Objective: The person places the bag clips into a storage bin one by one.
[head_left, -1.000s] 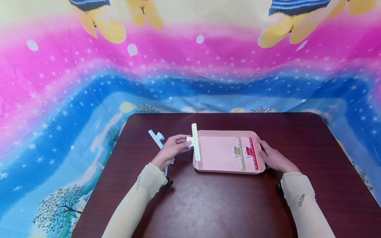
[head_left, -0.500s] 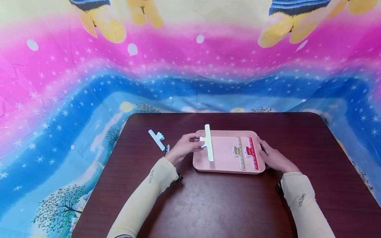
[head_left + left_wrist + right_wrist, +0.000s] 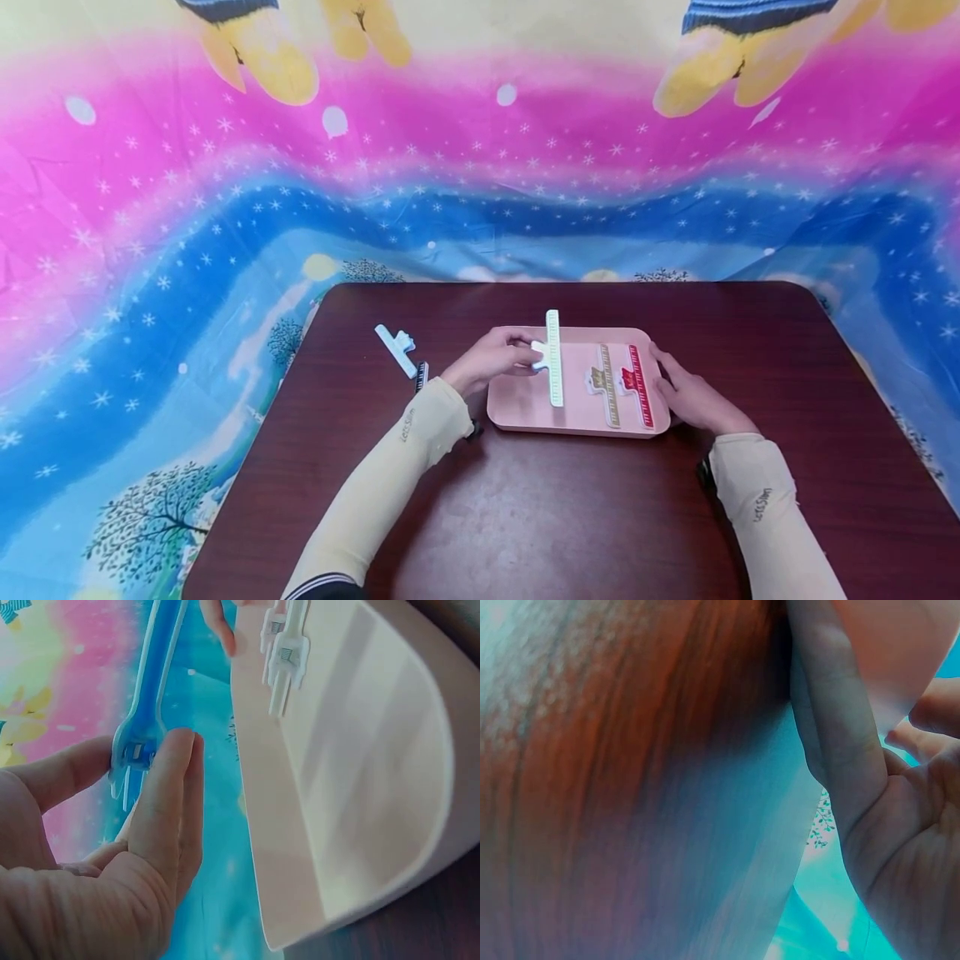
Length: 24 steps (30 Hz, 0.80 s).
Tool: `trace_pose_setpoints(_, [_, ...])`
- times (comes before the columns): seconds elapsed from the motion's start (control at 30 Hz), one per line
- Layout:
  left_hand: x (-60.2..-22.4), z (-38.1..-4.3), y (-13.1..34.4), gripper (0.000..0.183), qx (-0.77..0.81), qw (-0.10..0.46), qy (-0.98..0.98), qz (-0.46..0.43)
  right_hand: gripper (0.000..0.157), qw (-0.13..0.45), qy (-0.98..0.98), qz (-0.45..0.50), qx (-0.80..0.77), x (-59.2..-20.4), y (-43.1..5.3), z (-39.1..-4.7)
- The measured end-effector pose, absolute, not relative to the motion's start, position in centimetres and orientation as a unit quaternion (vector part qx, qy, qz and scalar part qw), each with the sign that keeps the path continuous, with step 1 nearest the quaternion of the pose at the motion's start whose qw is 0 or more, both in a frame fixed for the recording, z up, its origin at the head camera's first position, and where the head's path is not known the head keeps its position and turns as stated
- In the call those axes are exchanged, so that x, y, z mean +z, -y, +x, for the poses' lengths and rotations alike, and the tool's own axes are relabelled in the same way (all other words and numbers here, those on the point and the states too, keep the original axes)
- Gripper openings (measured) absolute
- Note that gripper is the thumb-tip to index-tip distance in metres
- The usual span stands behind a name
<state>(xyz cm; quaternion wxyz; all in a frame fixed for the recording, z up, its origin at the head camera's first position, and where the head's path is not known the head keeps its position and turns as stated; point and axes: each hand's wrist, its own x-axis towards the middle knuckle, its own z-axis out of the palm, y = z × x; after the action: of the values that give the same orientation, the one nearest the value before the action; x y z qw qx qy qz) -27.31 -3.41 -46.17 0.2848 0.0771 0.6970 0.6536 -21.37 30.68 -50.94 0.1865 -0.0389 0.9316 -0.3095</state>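
Observation:
My left hand pinches a pale green ruler clip by its handle, between thumb and fingers. The clip hangs over the middle of a pink tray; in the left wrist view its metal spring shows between the fingertips. Inside the tray, towards its right end, a gold ruler clip and a red ruler clip lie side by side. My right hand rests against the tray's right end, its fingers extended along the outer wall.
Left of the tray, a light blue ruler clip lies slanted on the dark wooden table. A black-and-white striped clip lies beside it, partly behind the left forearm. A printed cloth hangs behind the table.
My left hand has carried the pale green ruler clip rightward, from the tray's left rim to over its middle. The striped clip has come into view behind the arm. The right hand stays at the tray.

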Motion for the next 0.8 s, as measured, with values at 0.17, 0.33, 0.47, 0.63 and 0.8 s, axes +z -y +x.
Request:
trace_pose_setpoints(0.17, [-46.1, -27.9, 2.4, 0.029, 0.639, 0.293, -0.707, 0.081, 0.073, 0.187, -0.931, -0.041, -0.309, -51.0, -30.7, -21.4])
trace_pose_setpoints(0.33, [-46.0, -28.6, 1.7, 0.029, 0.621, 0.301, -0.719, 0.086, 0.074, 0.189, -0.931, -0.042, -0.308, -50.9, -30.7, -21.5])
trace_pose_setpoints(0.47, [-46.0, -29.2, 1.5, 0.026, 0.603, 0.299, -0.735, 0.084, 0.074, 0.189, -0.932, -0.043, -0.307, -50.9, -30.5, -21.7])
trace_pose_setpoints(0.63, [-46.6, -29.8, 1.1, 0.024, 0.605, 0.310, -0.728, 0.087, 0.076, 0.191, -0.933, -0.037, -0.304, -50.7, -30.5, -21.6])
trace_pose_setpoints(0.8, [-47.2, -30.0, 0.7, 0.026, 0.600, 0.328, -0.724, 0.089, 0.075, 0.193, -0.933, -0.038, -0.302, -50.7, -30.4, -21.3])
